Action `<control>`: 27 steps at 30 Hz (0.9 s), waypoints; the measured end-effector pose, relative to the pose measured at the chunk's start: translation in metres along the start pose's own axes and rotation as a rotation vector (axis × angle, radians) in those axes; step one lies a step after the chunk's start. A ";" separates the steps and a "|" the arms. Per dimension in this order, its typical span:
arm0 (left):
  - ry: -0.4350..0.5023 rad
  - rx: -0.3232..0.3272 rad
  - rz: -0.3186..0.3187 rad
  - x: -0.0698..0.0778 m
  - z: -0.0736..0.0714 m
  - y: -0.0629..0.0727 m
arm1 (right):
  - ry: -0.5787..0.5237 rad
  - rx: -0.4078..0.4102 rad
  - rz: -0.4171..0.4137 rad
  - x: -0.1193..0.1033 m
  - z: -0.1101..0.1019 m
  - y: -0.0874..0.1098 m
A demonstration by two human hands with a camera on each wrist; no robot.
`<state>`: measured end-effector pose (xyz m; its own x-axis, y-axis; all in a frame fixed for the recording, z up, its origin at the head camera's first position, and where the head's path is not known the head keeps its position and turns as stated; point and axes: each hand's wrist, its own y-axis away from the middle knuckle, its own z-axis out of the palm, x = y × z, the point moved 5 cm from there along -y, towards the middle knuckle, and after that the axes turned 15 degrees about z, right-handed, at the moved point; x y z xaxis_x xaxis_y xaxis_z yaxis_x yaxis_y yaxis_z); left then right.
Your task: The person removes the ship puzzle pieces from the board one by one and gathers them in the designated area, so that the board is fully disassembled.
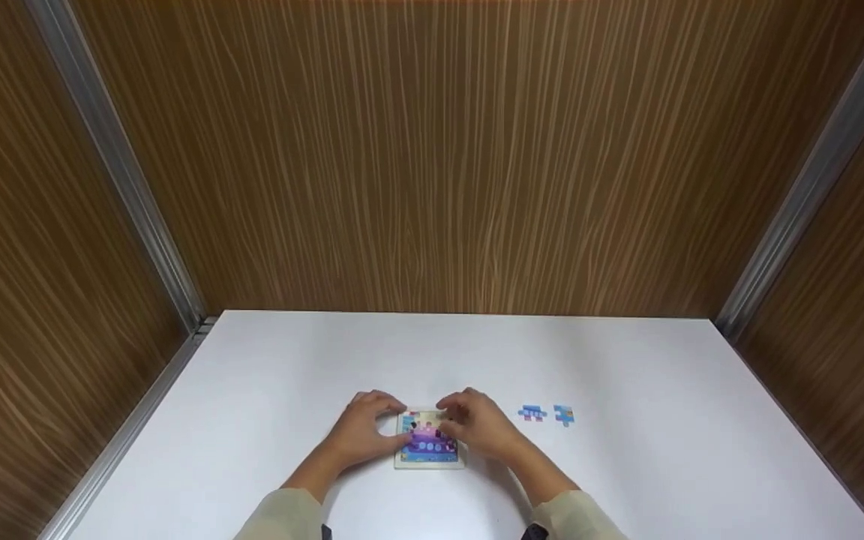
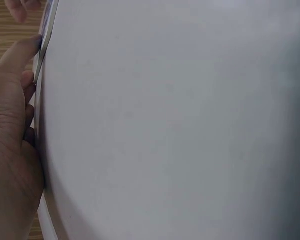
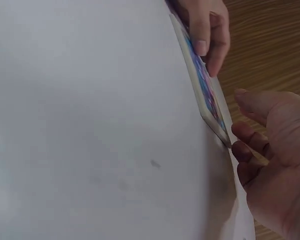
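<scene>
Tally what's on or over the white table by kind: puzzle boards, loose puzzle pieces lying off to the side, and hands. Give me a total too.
Puzzle board: 1
Loose puzzle pieces, right of the board: 2, one nearer the board, one farther out
Hands: 2, left hand and right hand
Total: 5
</scene>
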<state>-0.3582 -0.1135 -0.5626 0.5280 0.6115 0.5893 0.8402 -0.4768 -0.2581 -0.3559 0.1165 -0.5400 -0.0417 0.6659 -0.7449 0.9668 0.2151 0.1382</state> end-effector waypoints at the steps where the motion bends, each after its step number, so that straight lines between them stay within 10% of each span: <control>1: 0.001 0.004 0.012 0.000 0.000 -0.001 | 0.008 -0.002 -0.005 -0.002 0.003 -0.002; 27: 0.016 0.005 0.034 0.000 -0.001 -0.002 | 0.058 0.088 -0.006 -0.007 0.027 -0.011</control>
<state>-0.3600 -0.1130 -0.5616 0.5544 0.5851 0.5919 0.8225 -0.4939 -0.2821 -0.3594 0.0896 -0.5538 -0.0592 0.7054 -0.7064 0.9848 0.1569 0.0741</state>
